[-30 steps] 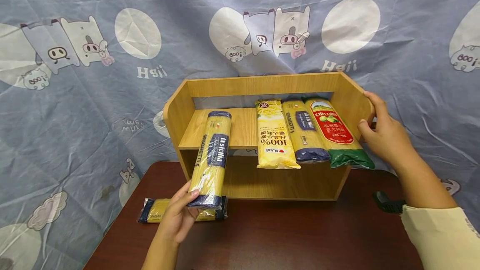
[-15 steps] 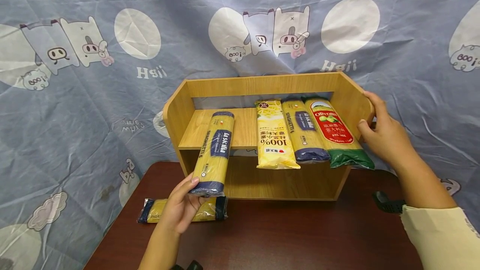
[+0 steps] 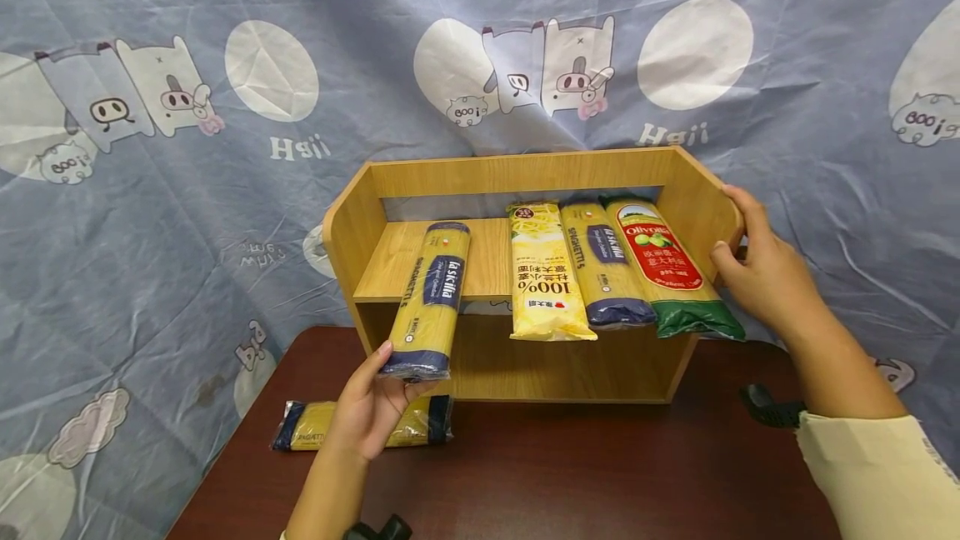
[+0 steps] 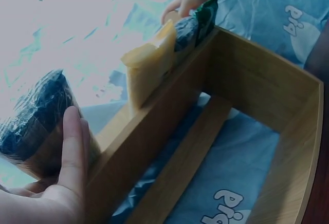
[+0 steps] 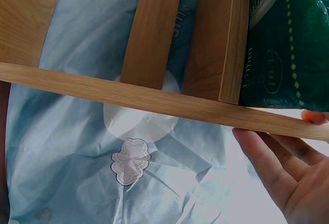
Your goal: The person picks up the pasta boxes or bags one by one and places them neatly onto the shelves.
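Note:
My left hand (image 3: 367,411) grips the near end of a pack of spaghetti (image 3: 429,302) with a dark blue label. The pack's far end overlaps the upper board of a two-level wooden shelf (image 3: 517,168), on its left part; the near end sticks out past the board's front edge. In the left wrist view, a finger (image 4: 73,144) lies along the pack's side (image 4: 38,116). My right hand (image 3: 772,273) grips the shelf's right side panel (image 3: 701,207). In the right wrist view, fingers (image 5: 262,157) lie outside that panel and one fingertip shows past its edge.
To the right on the upper board lie a yellow noodle pack (image 3: 547,273), another blue-labelled spaghetti pack (image 3: 606,265) and a red-and-green pasta pack (image 3: 667,261), their ends overhanging. One more spaghetti pack (image 3: 303,427) lies on the dark red table (image 3: 585,473). A printed cloth (image 3: 360,73) hangs behind.
My left hand has pushed the spaghetti pack forward and slightly right, farther over the upper board. The right hand keeps its grip on the side panel. The head view has shifted slightly.

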### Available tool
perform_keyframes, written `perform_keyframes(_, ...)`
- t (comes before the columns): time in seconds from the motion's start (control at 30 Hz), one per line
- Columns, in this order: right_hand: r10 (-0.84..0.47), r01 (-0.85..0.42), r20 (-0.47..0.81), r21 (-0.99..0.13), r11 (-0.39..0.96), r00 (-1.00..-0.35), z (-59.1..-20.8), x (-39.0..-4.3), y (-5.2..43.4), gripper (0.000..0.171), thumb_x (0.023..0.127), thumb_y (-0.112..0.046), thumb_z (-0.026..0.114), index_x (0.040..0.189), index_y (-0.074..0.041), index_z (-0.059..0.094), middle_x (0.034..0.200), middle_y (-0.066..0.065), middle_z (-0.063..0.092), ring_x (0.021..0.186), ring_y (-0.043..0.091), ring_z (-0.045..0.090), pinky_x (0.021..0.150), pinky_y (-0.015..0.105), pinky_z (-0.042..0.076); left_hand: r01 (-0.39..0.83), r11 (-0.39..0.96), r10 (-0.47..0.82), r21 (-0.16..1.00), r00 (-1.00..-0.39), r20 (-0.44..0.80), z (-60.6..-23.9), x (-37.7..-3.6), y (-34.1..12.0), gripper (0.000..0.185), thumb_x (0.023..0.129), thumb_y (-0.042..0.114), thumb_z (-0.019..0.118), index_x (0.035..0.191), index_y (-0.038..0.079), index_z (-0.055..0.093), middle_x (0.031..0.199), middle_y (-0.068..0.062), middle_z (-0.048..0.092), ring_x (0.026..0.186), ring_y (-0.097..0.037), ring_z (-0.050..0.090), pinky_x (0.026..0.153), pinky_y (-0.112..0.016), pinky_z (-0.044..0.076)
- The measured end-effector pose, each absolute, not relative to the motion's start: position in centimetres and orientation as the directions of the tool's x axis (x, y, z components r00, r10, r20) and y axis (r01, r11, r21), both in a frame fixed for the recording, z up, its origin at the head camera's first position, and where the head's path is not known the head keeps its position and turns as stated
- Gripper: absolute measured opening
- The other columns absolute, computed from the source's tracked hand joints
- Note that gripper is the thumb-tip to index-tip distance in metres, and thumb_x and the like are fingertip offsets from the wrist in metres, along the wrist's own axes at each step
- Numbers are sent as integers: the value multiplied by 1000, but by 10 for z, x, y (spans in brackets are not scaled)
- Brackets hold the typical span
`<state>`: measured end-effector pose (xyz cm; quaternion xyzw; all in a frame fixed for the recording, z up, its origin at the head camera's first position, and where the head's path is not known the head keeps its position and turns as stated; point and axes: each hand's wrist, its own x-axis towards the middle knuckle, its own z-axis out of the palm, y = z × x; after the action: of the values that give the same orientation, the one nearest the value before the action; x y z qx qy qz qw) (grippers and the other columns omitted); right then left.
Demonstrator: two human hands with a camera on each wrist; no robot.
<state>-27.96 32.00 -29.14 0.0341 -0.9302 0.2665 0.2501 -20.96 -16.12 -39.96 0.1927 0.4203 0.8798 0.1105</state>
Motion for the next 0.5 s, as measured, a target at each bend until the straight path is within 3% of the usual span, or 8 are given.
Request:
perform_keyframes(0.2,70,-201,489,-479,854,-870,-291,-280,319,73,99,-22,48,162,-35,13,124,42,57,106,56,59,76,64,43,39,-628,339,777,-885,318,-404,-205,-159,40,112,23,25,144,14,47,123,-1,65,112,-13,67,96,-33,57)
perform_keyframes(0.4,67,-205,489,-480,853,-870,-291,-280,319,72,99,-22,47,162,-35,13,122,42,58,104,55,59,76,63,42,116,-547,275,829,-911,308,-402,-196,-160,57,109,11,35,161,12,12,135,-1,57,116,-11,65,99,-32,55)
perform_keyframes(0.5,66,-207,493,-480,852,-868,-292,-279,320,72,99,-22,47,161,-35,14,120,41,59,102,55,59,76,63,42,119,-523,242,844,-929,280,-400,-194,-161,68,106,6,41,163,15,5,143,-4,49,114,-12,66,99,-31,55)
